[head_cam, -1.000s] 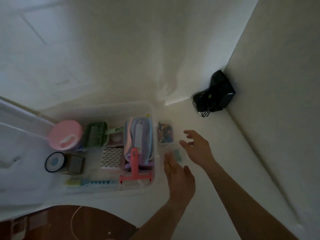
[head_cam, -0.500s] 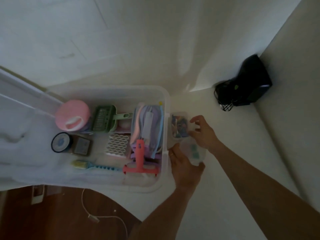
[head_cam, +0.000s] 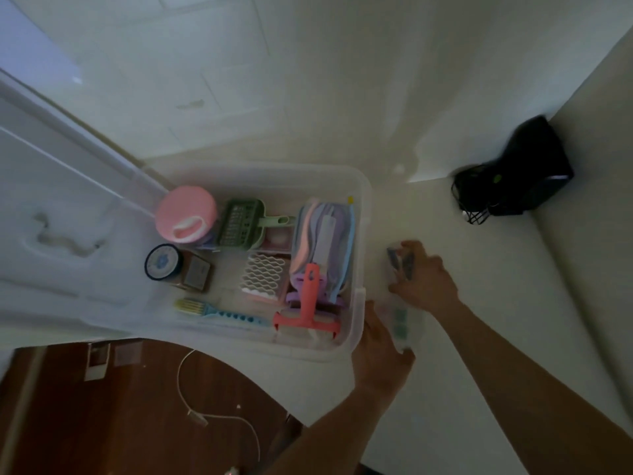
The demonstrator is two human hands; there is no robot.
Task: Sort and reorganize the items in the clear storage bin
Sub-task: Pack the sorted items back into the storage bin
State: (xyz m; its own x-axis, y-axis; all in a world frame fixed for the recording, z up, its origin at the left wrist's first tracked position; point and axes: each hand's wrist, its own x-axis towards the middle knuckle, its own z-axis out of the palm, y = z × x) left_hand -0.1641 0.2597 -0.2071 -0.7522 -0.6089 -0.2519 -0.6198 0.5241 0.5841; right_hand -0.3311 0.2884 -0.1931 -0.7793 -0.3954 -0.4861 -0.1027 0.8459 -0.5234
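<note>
Left hand (head_cam: 378, 351) grips a small clear case (head_cam: 402, 325) with teal bits, right by the clear storage bin (head_cam: 363, 207)'s near corner at the white table (head_cam: 496, 337)'s edge. Right hand (head_cam: 423, 282) curls over another small case (head_cam: 399, 260) of colourful bits beside the bin wall; open tabletop further right. The bin holds a coral squeegee (head_cam: 306, 311), comb (head_cam: 219, 311), pouch (head_cam: 323, 241), pink lid (head_cam: 186, 214).

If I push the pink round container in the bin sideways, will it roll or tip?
The pink round container seems to stand upright with its lid up, so it would probably slide, not roll. It looks taller than its neighbours, so it may tip. The green basket beside it would likely stop it.
</note>
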